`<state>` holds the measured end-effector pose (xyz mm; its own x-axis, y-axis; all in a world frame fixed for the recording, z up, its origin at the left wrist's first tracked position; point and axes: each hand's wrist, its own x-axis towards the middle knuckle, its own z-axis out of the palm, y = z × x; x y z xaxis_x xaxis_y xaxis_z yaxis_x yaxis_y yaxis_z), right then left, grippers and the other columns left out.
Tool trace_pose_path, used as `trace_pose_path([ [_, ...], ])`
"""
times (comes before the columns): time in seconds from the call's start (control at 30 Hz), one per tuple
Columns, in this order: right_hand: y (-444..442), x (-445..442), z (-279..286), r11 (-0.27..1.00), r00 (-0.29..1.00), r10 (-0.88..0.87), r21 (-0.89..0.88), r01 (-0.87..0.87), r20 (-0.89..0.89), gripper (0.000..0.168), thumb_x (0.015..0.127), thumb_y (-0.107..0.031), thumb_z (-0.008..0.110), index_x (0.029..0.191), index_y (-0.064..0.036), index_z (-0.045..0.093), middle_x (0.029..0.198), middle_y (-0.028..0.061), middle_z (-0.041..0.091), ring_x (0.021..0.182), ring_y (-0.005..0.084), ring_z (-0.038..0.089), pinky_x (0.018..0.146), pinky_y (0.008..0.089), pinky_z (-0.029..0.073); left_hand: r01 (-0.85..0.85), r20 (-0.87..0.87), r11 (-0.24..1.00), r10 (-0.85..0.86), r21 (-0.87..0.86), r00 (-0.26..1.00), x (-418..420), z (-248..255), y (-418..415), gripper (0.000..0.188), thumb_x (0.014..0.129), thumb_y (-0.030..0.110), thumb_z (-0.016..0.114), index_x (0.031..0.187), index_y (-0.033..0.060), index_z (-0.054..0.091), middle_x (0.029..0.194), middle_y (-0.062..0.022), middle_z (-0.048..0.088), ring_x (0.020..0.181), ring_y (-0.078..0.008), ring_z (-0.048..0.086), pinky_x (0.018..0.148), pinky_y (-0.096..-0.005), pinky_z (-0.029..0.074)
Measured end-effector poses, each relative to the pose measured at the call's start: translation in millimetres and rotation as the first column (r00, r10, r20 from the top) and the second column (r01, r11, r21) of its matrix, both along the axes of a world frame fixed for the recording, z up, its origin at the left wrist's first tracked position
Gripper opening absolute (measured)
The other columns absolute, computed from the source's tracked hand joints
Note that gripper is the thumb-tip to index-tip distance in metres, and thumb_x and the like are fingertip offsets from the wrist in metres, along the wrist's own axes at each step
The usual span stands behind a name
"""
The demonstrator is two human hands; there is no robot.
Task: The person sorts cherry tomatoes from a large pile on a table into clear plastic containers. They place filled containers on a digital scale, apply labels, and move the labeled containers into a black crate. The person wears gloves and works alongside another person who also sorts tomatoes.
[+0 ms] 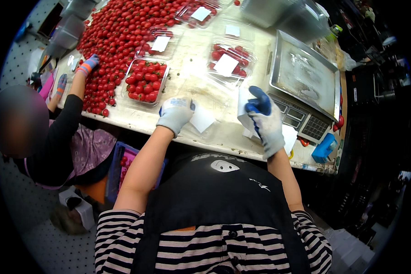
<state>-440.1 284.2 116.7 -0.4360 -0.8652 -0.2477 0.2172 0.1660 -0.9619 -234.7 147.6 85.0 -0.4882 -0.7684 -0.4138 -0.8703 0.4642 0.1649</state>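
My left hand (pixel 176 113), in a white and blue coated glove, rests at a clear plastic lid that bears a white paper label (pixel 202 119); its fingertips are hidden beneath it. My right hand (pixel 265 116), gloved alike, is raised over the table's front part beside white paper sheets (pixel 243 108); its fingers are curled, and whether they pinch a sheet is unclear. An open clear plastic punnet of cherry tomatoes (pixel 144 82) stands beyond my left hand. Between and beyond my hands lies a closed punnet (pixel 226 65) with a white label on its lid.
A heap of cherry tomatoes (pixel 123 37) covers the table's left. A co-worker's gloved hand (pixel 88 64) touches it. At the right stand a scale with a metal tray (pixel 304 75) and a blue tape dispenser (pixel 324 148). Stacked plastic containers (pixel 284 15) are at the back; a blue crate (pixel 118 171) sits below the table edge.
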Motion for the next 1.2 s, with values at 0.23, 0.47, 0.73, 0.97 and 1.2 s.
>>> trace_pose_path([
  [0.23, -73.4, 59.2, -36.0, 0.930, 0.727, 0.341, 0.329, -0.167, -0.596, 0.059, 0.070, -0.011, 0.070, 0.126, -0.006, 0.051, 0.098, 0.0155, 0.065, 0.095, 0.0302, 0.061, 0.085, 0.0361, 0.046, -0.135, -0.165, 0.989, 0.123, -0.064, 0.979, 26.1, 35.5, 15.8, 0.043, 0.076, 0.041, 0.067, 0.101, 0.0062, 0.060, 0.099, -0.0140, 0.063, 0.091, -0.0311, 0.062, 0.079, -0.0402, 0.048],
  [0.47, -82.6, 58.2, -47.1, 0.909, 0.472, 0.392, 0.257, -0.327, -0.790, 0.054, 0.076, -0.021, 0.062, 0.126, -0.007, 0.048, 0.099, 0.0138, 0.064, 0.092, 0.0329, 0.059, 0.082, 0.0412, 0.046, -0.419, -0.466, 0.886, 0.291, -0.198, 0.836, 90.5, 15.6, 29.2, 0.056, 0.074, 0.031, 0.072, 0.118, 0.0027, 0.053, 0.098, -0.0155, 0.057, 0.089, -0.0305, 0.059, 0.079, -0.0388, 0.047],
  [0.73, -72.2, 81.3, -52.7, 0.719, -0.062, 0.565, 0.528, -0.452, -0.823, 0.055, 0.078, -0.030, 0.063, 0.126, -0.008, 0.048, 0.122, 0.0143, 0.050, 0.119, 0.0298, 0.043, 0.100, 0.0422, 0.031, -0.497, -0.514, 0.303, 0.776, 0.813, -0.366, 140.2, -62.6, -30.6, 0.038, 0.082, 0.017, 0.068, 0.113, 0.0047, 0.051, 0.089, -0.0060, 0.058, 0.063, -0.0126, 0.057, 0.054, -0.0255, 0.048],
  [0.97, -45.8, 87.3, -26.0, 0.636, -0.232, 0.533, 0.566, -0.525, -0.814, 0.070, 0.074, -0.045, 0.066, 0.127, -0.005, 0.045, 0.119, 0.0128, 0.052, 0.119, 0.0279, 0.043, 0.103, 0.0428, 0.029, -0.367, -0.362, 0.202, 0.819, 0.908, -0.445, 160.0, -81.0, -77.7, 0.019, 0.087, 0.024, 0.061, 0.099, 0.0102, 0.056, 0.082, -0.0044, 0.059, 0.062, -0.0169, 0.058, 0.050, -0.0287, 0.050],
  [1.2, -26.9, 99.0, -80.4, 0.673, -0.306, 0.402, 0.505, -0.540, -0.863, 0.023, 0.075, -0.020, 0.056, 0.093, -0.007, 0.060, 0.097, 0.0104, 0.059, 0.104, 0.0259, 0.051, 0.095, 0.0430, 0.034, -0.152, -0.248, 0.199, 0.848, 0.968, -0.469, 187.7, -146.3, -100.6, 0.022, 0.086, 0.023, 0.060, 0.104, 0.0106, 0.059, 0.088, -0.0057, 0.061, 0.077, -0.0204, 0.058, 0.069, -0.0375, 0.051],
])
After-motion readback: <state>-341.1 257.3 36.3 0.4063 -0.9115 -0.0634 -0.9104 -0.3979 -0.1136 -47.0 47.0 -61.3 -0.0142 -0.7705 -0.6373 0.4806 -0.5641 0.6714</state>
